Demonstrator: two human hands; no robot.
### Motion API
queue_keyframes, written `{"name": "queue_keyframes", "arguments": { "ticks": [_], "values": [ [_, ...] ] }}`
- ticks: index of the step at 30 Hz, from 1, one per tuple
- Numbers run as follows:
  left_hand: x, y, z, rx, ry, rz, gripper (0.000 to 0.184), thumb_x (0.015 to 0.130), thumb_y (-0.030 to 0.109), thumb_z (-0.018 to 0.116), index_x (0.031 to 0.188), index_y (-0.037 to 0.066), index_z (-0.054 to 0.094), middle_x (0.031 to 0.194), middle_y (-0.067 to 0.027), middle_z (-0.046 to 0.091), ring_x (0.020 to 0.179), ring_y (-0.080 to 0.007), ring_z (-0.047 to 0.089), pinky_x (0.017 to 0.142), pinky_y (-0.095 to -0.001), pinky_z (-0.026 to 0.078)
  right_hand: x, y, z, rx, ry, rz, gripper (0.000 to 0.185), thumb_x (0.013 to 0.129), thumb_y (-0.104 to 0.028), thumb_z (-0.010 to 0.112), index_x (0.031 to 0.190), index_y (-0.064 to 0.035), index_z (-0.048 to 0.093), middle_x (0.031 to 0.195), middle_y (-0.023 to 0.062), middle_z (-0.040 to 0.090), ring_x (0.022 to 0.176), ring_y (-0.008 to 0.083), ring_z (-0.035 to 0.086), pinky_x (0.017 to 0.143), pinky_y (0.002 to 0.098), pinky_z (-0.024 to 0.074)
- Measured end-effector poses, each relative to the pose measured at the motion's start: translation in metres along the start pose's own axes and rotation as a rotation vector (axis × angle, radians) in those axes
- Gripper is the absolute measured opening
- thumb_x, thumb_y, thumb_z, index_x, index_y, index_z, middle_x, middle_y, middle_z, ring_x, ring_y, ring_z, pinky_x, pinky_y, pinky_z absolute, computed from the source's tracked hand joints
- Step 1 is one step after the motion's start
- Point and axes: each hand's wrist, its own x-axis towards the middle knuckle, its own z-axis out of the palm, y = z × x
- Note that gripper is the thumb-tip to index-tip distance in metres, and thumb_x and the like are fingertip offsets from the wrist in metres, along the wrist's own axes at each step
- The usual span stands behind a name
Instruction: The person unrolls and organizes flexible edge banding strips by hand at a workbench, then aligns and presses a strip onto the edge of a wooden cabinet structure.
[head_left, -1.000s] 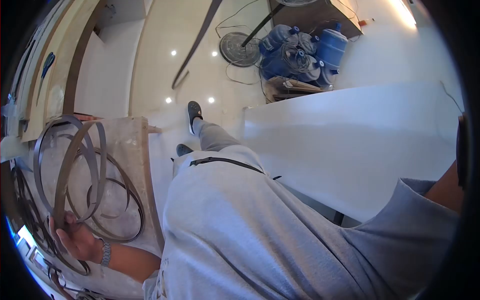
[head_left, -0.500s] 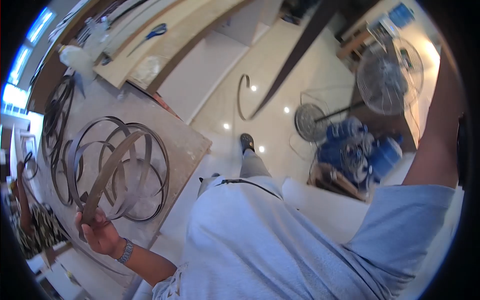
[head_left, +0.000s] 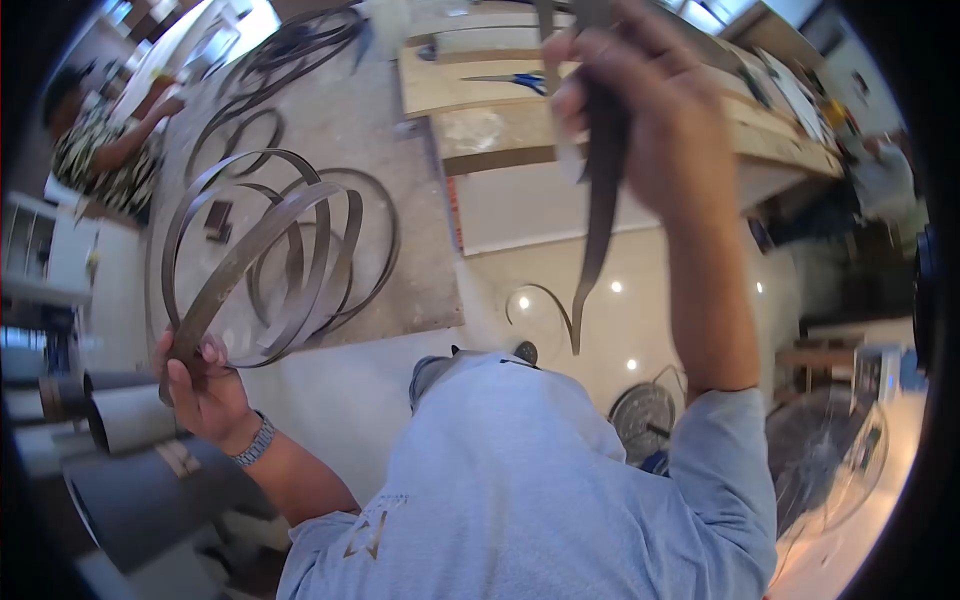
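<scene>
My left hand, with a metal watch at its wrist, is closed around one end of a loose coil of brown edge banding. The coil's loops spread over the worktable. Raised high in front of me, my right hand is slightly blurred and closed on a dark edge banding strip. That strip hangs down past the boards, and its lower end curls above the tiled floor. Whether it joins the coil, I cannot tell.
Blue-handled scissors lie on a wooden board. More dark strips are heaped at the table's far end. A person in a patterned shirt is at the left, near large rolls. A fan stands at right.
My view has turned toward the table and boards. My right hand, out of sight before, now shows in front of me holding the strip. My left hand keeps its hold on the coil.
</scene>
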Motion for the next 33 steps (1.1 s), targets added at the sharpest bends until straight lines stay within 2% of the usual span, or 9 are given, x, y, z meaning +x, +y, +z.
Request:
{"name": "queue_keyframes", "arguments": {
  "ticks": [4, 8, 10, 13, 16, 19, 22, 28, 33],
  "values": [
    [-0.062, 0.036, -0.002, 0.122, 0.227, 0.09, 0.036, 0.099, 0.017, 0.044, 0.129, -0.002, 0.05, 0.103, -0.0125, 0.058, 0.083, -0.0178, 0.048, 0.07, -0.03, 0.039, -0.009, 0.081, 0.07, 0.195, -0.184, 0.129, 0.048, 0.09, -0.005, 0.048, 0.138, 0.001, 0.041, 0.093, 0.0108, 0.064, 0.066, 0.012, 0.061, 0.06, 0.0255, 0.0523],
    [-0.112, 0.064, -0.021, 0.233, 0.398, 0.097, 0.034, 0.097, 0.017, 0.048, 0.125, -0.002, 0.052, 0.104, -0.0145, 0.06, 0.08, -0.0187, 0.051, 0.07, -0.031, 0.041, -0.022, 0.177, 0.146, -0.197, -0.293, -0.014, 0.05, 0.09, 0.001, 0.049, 0.139, -0.0003, 0.039, 0.095, 0.0118, 0.064, 0.07, 0.0163, 0.063, 0.063, 0.0294, 0.0527],
    [-0.124, 0.074, -0.026, 0.277, 0.474, 0.109, 0.034, 0.097, 0.018, 0.049, 0.124, -0.001, 0.052, 0.105, -0.0148, 0.061, 0.079, -0.0188, 0.052, 0.07, -0.0313, 0.042, -0.027, 0.216, 0.187, -0.342, -0.333, -0.156, 0.049, 0.088, -0.005, 0.054, 0.136, -0.0008, 0.042, 0.099, 0.0158, 0.064, 0.076, 0.0247, 0.065, 0.07, 0.036, 0.0528],
    [-0.138, 0.085, -0.03, 0.315, 0.547, 0.115, 0.034, 0.097, 0.019, 0.049, 0.124, 0.0, 0.052, 0.105, -0.0144, 0.061, 0.079, -0.0184, 0.052, 0.07, -0.0308, 0.041, -0.033, 0.269, 0.239, -0.715, -0.568, -0.097, 0.053, 0.088, -0.019, 0.06, 0.134, -0.0008, 0.043, 0.111, 0.0189, 0.061, 0.096, 0.0332, 0.063, 0.087, 0.0444, 0.0477],
    [-0.15, 0.096, -0.049, 0.323, 0.542, 0.095, 0.034, 0.097, 0.019, 0.049, 0.125, 0.0, 0.052, 0.106, -0.0141, 0.06, 0.079, -0.0181, 0.052, 0.07, -0.0303, 0.041, -0.05, 0.298, 0.25, -0.933, -0.756, 0.074, 0.063, 0.087, -0.027, 0.062, 0.139, -0.003, 0.038, 0.134, 0.0172, 0.049, 0.123, 0.0322, 0.048, 0.105, 0.0517, 0.0334],
    [-0.163, 0.098, -0.075, 0.306, 0.504, 0.048, 0.034, 0.097, 0.019, 0.049, 0.125, 0.0, 0.052, 0.111, -0.0142, 0.059, 0.08, -0.018, 0.053, 0.07, -0.03, 0.042, -0.079, 0.332, 0.239, -0.941, -0.793, 0.008, 0.068, 0.085, -0.031, 0.064, 0.141, -0.0037, 0.034, 0.14, 0.0153, 0.043, 0.133, 0.0319, 0.038, 0.111, 0.0531, 0.0252],
    [-0.165, 0.096, -0.096, 0.272, 0.503, 0.003, 0.034, 0.097, 0.019, 0.048, 0.126, 0.001, 0.051, 0.117, -0.0149, 0.057, 0.081, -0.0184, 0.054, 0.07, -0.0303, 0.042, -0.097, 0.341, 0.23, -0.977, -0.737, -0.047, 0.071, 0.084, -0.031, 0.066, 0.141, -0.0041, 0.033, 0.141, 0.0147, 0.042, 0.134, 0.0315, 0.036, 0.112, 0.0514, 0.0242],
    [-0.128, 0.074, -0.124, 0.158, 0.285, -0.038, 0.035, 0.098, 0.019, 0.048, 0.127, 0.001, 0.05, 0.126, -0.0171, 0.054, 0.085, -0.0197, 0.055, 0.07, -0.0317, 0.044, -0.116, 0.323, 0.22, -0.909, -0.531, -0.117, 0.072, 0.082, -0.027, 0.067, 0.142, -0.0043, 0.033, 0.144, 0.0135, 0.04, 0.135, 0.0322, 0.034, 0.111, 0.0527, 0.0257],
    [-0.089, 0.056, -0.104, 0.068, 0.175, -0.037, 0.037, 0.098, 0.021, 0.048, 0.129, 0.002, 0.049, 0.127, -0.0177, 0.052, 0.086, -0.0202, 0.055, 0.069, -0.0315, 0.045, -0.124, 0.311, 0.177, -0.851, -0.442, 0.01, 0.07, 0.081, -0.023, 0.07, 0.14, -0.0026, 0.037, 0.141, 0.0178, 0.042, 0.128, 0.0364, 0.041, 0.108, 0.0485, 0.0316]
  ]
}}
